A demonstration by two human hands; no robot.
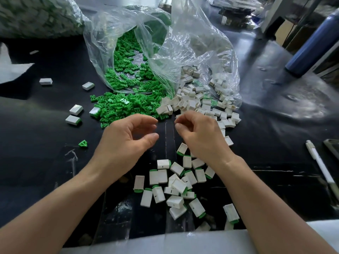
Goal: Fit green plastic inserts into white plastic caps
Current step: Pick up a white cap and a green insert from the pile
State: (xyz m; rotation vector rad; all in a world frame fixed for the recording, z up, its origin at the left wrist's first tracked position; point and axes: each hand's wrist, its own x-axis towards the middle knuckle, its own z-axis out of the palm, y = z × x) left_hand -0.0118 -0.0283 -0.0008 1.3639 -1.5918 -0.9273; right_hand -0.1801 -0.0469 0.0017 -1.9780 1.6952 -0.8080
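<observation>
Left hand and right hand curl beside triangular inserts, boxy caps.

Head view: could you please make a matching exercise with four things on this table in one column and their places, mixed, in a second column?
1 green inserts; 2 empty white caps; 3 fitted caps; 4 pen.
A right edge of the picture; B nearest the person; C far pile, left side; D far pile, right side.
Pairs: 1-C, 2-D, 3-B, 4-A.

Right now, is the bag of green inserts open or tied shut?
Open. The clear bag lies on its side, mouth gaping toward the person, and green inserts spill out onto the black table.
</observation>
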